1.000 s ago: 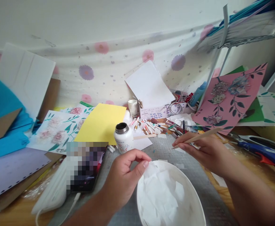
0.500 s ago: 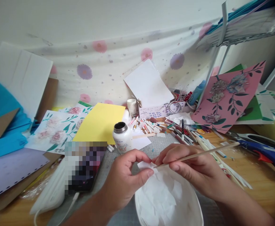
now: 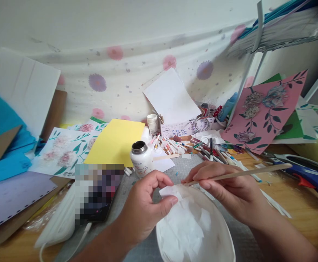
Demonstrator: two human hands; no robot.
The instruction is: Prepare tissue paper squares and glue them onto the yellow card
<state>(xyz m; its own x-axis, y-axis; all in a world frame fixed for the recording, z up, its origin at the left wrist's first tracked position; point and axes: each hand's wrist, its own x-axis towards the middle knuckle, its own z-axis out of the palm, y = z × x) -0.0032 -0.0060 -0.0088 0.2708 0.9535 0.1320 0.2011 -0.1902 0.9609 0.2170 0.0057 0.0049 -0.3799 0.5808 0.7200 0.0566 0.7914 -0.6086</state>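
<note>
My left hand [image 3: 145,207] is closed, thumb and forefinger pinching a small white piece of paper [image 3: 166,191] at the far rim of a white bowl [image 3: 224,236]. Torn white paper pieces [image 3: 183,229] lie inside the bowl. My right hand [image 3: 229,193] grips a flat wooden craft stick [image 3: 253,171] between thumb and fingers. The stick slants up to the right; its lower tip is at the bowl's far rim, just right of the pinched paper. Beyond my left hand stands an uncapped white bottle [image 3: 141,161] with a metal neck.
A phone [image 3: 101,211] with a cable lies left on the grey cutting mat [image 3: 123,207]. Behind are a yellow sheet [image 3: 117,142], several markers [image 3: 172,146] and paper cups [image 3: 152,123]. At right are a blue glue gun [image 3: 315,178] and a pink flower picture [image 3: 270,112].
My right hand has moved slightly right with the craft stick, and the stick's tip has drawn away from the paper. My left hand has barely moved.
</note>
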